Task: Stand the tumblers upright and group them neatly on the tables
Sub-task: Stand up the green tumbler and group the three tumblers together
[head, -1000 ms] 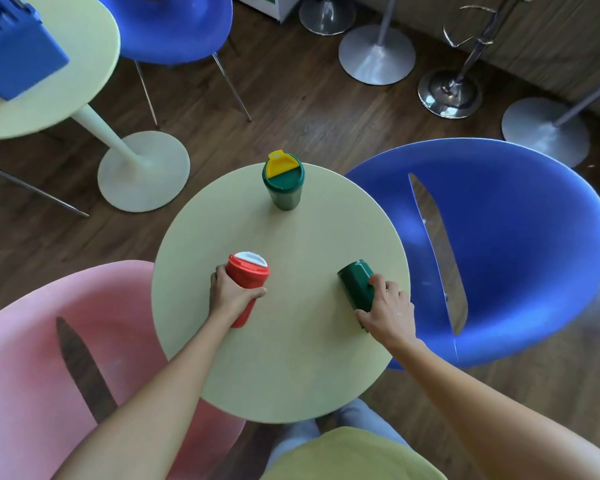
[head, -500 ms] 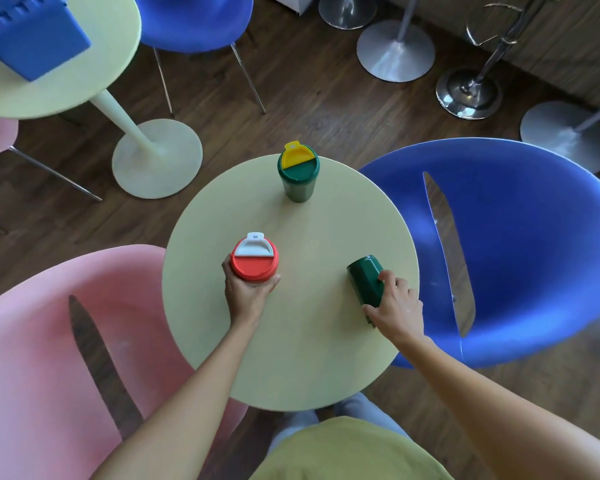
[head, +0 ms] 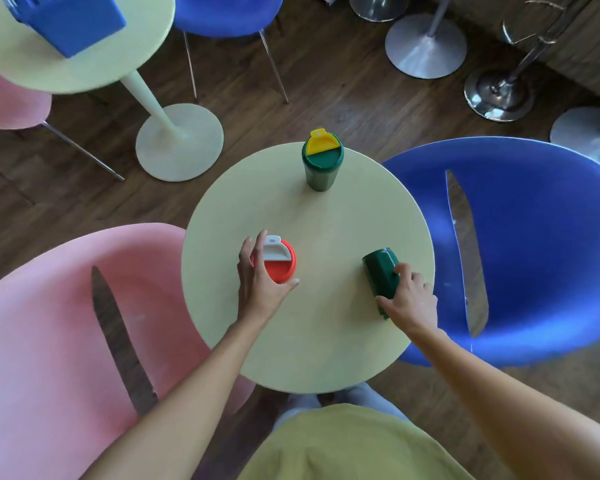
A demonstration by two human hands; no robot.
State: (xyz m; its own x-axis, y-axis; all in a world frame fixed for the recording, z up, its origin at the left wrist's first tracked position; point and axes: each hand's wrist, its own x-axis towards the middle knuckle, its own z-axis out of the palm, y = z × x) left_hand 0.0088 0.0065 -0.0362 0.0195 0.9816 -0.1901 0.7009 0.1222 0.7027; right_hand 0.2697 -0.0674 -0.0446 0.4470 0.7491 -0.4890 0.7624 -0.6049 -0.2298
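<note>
The red tumbler (head: pixel 279 268) with a white flip lid stands upright on the left of the round pale-yellow table (head: pixel 312 341). My left hand (head: pixel 260 289) cups it loosely, fingers straightened and spread, thumb at its front. A dark green tumbler (head: pixel 378 271) lies on its side at the right, base pointing away from me. My right hand (head: pixel 407 303) grips it near its lid end, which the hand hides. A second green tumbler (head: pixel 321 164) with a yellow flip lid stands upright at the table's far edge.
A pink chair (head: pixel 49 323) sits close on the left and a blue chair (head: pixel 541 244) on the right. Another pale-yellow table (head: pixel 59 64) at the far left carries a blue box (head: pixel 73 19). Metal stool bases (head: pixel 426 46) stand on the wooden floor beyond.
The red tumbler went from tilted in my left hand to standing upright, and that hand's fingers have loosened. My right hand stays on the lying green tumbler.
</note>
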